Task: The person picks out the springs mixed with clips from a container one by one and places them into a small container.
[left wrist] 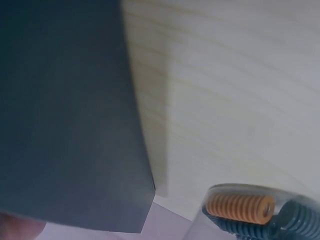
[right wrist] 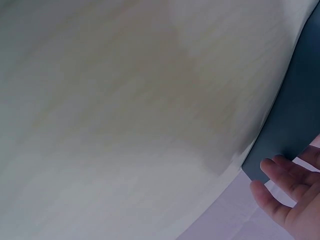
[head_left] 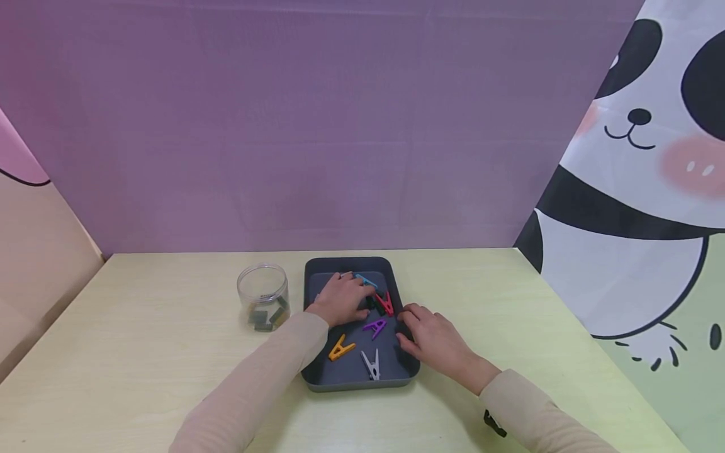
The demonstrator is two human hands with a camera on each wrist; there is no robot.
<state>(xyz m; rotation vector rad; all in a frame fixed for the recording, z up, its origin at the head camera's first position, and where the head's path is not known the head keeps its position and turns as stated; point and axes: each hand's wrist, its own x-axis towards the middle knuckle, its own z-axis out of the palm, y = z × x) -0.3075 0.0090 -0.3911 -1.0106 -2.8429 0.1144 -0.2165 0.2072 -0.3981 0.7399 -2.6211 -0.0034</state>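
A dark grey rectangular tray (head_left: 345,377) holds several small plastic clips. Over its far half is my left hand (head_left: 342,299), palm down with fingers spread among the clips. A light blue clip (head_left: 367,281) lies by the fingertips, and a red clip (head_left: 386,304) lies to their right beside a dark clip (head_left: 376,306). Nearer are a purple clip (head_left: 375,328), a yellow clip (head_left: 341,348) and a white clip (head_left: 371,365). My right hand (head_left: 433,336) rests at the tray's right rim with fingers loosely bent; its fingertips overlap the tray's outer wall (right wrist: 295,110) in the right wrist view.
Left of the tray stands a clear round jar (head_left: 263,286) with several ribbed pieces inside, among them an orange ribbed piece (left wrist: 240,207). Both stand on a pale wooden table (head_left: 141,352). A purple cloth (head_left: 311,126) hangs along its back edge.
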